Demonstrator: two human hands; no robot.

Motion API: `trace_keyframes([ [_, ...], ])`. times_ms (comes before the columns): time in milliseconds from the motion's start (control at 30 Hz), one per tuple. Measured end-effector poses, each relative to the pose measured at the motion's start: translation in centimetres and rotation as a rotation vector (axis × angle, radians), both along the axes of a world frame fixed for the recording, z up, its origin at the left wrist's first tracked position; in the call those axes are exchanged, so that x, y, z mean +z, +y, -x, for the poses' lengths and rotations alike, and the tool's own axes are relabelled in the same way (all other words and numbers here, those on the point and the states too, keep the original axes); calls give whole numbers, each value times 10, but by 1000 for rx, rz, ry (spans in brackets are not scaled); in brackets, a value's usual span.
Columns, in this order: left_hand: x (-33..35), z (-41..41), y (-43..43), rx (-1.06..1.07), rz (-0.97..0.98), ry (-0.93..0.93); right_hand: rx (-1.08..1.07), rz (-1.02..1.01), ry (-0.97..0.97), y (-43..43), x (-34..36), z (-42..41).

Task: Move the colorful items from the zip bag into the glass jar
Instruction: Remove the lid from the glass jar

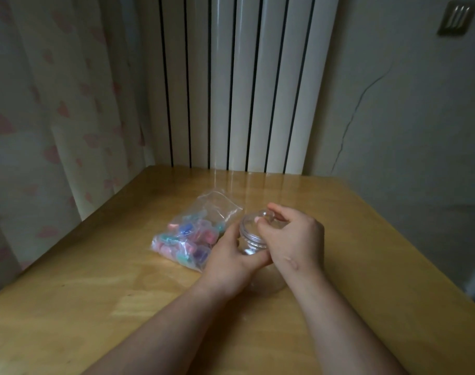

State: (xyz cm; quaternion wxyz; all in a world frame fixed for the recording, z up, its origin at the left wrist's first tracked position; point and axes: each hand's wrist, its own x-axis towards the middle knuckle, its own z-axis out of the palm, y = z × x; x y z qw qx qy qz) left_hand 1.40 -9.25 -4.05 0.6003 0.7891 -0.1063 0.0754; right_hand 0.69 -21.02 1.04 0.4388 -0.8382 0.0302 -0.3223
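A clear glass jar (251,238) stands near the middle of the wooden table (95,293). My left hand (229,259) grips the jar's body from the left side. My right hand (293,236) is over the jar's mouth, its fingers pinching the knob of the clear glass lid (263,215), which is tilted at the rim. Just left of the jar lies a clear zip bag (195,231), flat on the table, filled with several colorful items (187,236) in pink, blue, teal and purple.
A white ribbed radiator (244,85) stands behind the table's far edge. A curtain (41,117) with pink hearts hangs at the left. The table's right edge runs diagonally beside a grey wall.
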Motion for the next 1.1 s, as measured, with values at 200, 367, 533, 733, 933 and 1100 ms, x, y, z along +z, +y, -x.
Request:
trace_keyframes([
  [200, -4, -2, 1, 20, -111, -74, 150, 196, 91, -5, -1, -7],
  [367, -9, -10, 15, -156, -219, -15, 181, 278, 135, -1, -6, -11],
  [533, -10, -7, 12, -86, -206, -62, 210, 243, 155, -2, 2, -10],
  [733, -6, -6, 13, -38, -242, -96, 286, 195, 134, -8, -6, -20],
  [933, -6, -9, 16, -55, -247, -86, 337, 143, 71, -10, -9, -18],
  [1100, -10, -11, 15, -40, -273, -44, 247, 259, 117, -7, -5, -17],
])
